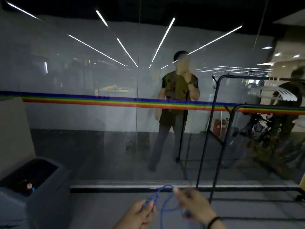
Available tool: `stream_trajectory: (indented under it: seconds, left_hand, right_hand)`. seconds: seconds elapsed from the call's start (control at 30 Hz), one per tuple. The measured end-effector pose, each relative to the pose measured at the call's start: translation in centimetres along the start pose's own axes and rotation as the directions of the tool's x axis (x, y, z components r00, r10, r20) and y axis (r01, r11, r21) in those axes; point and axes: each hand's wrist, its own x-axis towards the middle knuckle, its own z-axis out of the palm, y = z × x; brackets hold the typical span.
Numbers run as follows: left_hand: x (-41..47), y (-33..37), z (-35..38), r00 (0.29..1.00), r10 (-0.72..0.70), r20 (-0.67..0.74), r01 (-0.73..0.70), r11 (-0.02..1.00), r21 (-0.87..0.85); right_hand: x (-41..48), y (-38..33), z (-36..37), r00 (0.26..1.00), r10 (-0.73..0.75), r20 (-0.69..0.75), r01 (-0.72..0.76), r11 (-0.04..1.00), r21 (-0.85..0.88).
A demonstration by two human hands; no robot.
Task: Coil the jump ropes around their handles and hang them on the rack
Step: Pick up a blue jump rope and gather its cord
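A thin blue jump rope (162, 201) runs in loose loops between my two hands at the bottom of the head view. My left hand (139, 214) pinches a doubled strand of it. My right hand (193, 204), with a dark band on the wrist, is blurred and closed on the rope's other part; a loop arcs over its fingertips. No handle shows clearly. The black metal rack (214, 129) stands to the right, just beyond my right hand, with hook ends at its top left corner.
A glass wall (99, 80) with a rainbow stripe stands straight ahead, reflecting a standing person (175, 113). A grey bin (31, 187) sits at the lower left. White hangers (285, 95) hang on the rack's right. A second person (293, 100) is at the far right.
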Motion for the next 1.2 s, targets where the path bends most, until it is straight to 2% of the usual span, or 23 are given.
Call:
stream_trajectory:
  seconds: [0.03,0.07,0.1,0.13,0.27,0.33,0.4,0.47,0.5,0.53,0.57,0.63,0.7,0.77,0.83,0.87,0.9,0.93,1.07,1.13,1.2]
  left_hand:
    - [0.4,0.6,0.8,0.998,-0.019,0.057,0.02,1.0,-0.013]
    - [0.7,1.2,1.3,0.997,-0.023,0.072,0.024,1.0,-0.004]
    - [0.9,1.7,1.4,0.999,-0.036,0.03,0.036,0.999,-0.003]
    - [1.1,2.0,1.4,0.999,-0.053,-0.004,0.053,0.999,-0.005]
    - [0.7,1.8,1.0,0.993,-0.107,0.04,0.108,0.994,-0.032]
    - [0.1,1.0,0.7,0.985,-0.156,0.072,0.159,0.986,-0.046]
    - [-0.9,-0.2,0.2,0.979,-0.19,0.074,0.193,0.981,-0.03]
    - [-1.8,-1.5,-0.6,0.977,-0.197,0.086,0.198,0.98,0.003]
    - [-2.3,-1.8,-1.0,0.979,-0.185,0.086,0.184,0.983,0.017]
    - [-2.6,-1.8,-1.3,0.98,-0.179,0.09,0.179,0.984,0.014]
    - [-2.9,-1.6,-1.6,0.982,-0.171,0.084,0.172,0.985,0.003]
    - [-2.7,-1.0,-2.0,0.989,-0.131,0.062,0.134,0.989,-0.055]
    - [-2.0,-0.2,-2.2,0.995,-0.094,0.047,0.096,0.993,-0.063]
    - [-1.4,0.7,-2.1,0.998,-0.062,0.005,0.062,0.997,-0.042]
    - [-0.6,1.3,-1.9,0.994,-0.051,-0.092,0.048,0.998,-0.036]
    - [-0.1,1.6,-1.9,0.989,-0.053,-0.139,0.045,0.997,-0.055]
    - [0.3,1.9,-1.7,0.981,-0.058,-0.183,0.043,0.996,-0.083]
    - [0.7,2.3,-1.5,0.971,-0.067,-0.228,0.04,0.992,-0.119]
    - [1.7,3.9,-0.9,0.932,-0.156,-0.328,0.059,0.956,-0.287]
    - [1.8,4.3,-0.6,0.939,-0.179,-0.294,0.09,0.952,-0.292]
    - [1.6,4.6,-0.2,0.956,-0.176,-0.234,0.124,0.968,-0.22]
  right_hand:
    - [-0.6,-0.5,1.9,0.994,0.015,0.113,-0.029,0.992,0.119]
    - [-1.4,-1.0,3.3,0.982,0.003,0.191,-0.063,0.949,0.309]
    - [-1.7,-1.3,4.1,0.978,-0.015,0.206,-0.077,0.898,0.433]
    - [-1.7,-1.3,4.4,0.98,-0.029,0.195,-0.063,0.891,0.45]
    - [0.4,-1.2,3.8,0.994,-0.074,0.083,0.05,0.965,0.258]
    - [1.7,-2.6,2.2,0.99,-0.139,0.006,0.129,0.933,0.337]
    - [3.5,-4.5,-0.5,0.98,-0.15,-0.132,0.2,0.786,0.585]
    - [5.2,-6.2,-4.3,0.967,-0.08,-0.242,0.251,0.469,0.847]
    - [6.1,-6.6,-6.2,0.957,-0.048,-0.287,0.287,0.312,0.906]
    - [6.7,-6.8,-8.1,0.944,-0.02,-0.33,0.326,0.217,0.92]
    - [7.3,-6.6,-9.7,0.928,0.007,-0.373,0.367,0.154,0.917]
    - [8.4,-5.6,-11.4,0.911,0.052,-0.408,0.401,0.116,0.909]
    - [8.8,-4.1,-11.2,0.931,0.083,-0.356,0.331,0.225,0.916]
    - [8.3,-2.9,-9.4,0.968,0.107,-0.229,0.151,0.48,0.864]
    - [6.9,-1.8,-6.5,0.993,0.107,-0.057,-0.047,0.774,0.631]
    - [5.9,-1.4,-4.9,0.995,0.098,0.011,-0.093,0.892,0.442]
    - [4.7,-0.9,-3.2,0.994,0.084,0.064,-0.098,0.959,0.265]
    - [3.4,-0.6,-1.5,0.992,0.073,0.107,-0.089,0.985,0.148]
    - [-0.7,0.6,3.7,0.966,0.035,0.256,-0.033,0.999,-0.016]
    - [-1.9,1.1,4.9,0.973,-0.009,0.231,0.059,0.976,-0.21]
    - [-3.0,1.2,5.2,0.99,-0.041,0.133,0.089,0.92,-0.382]
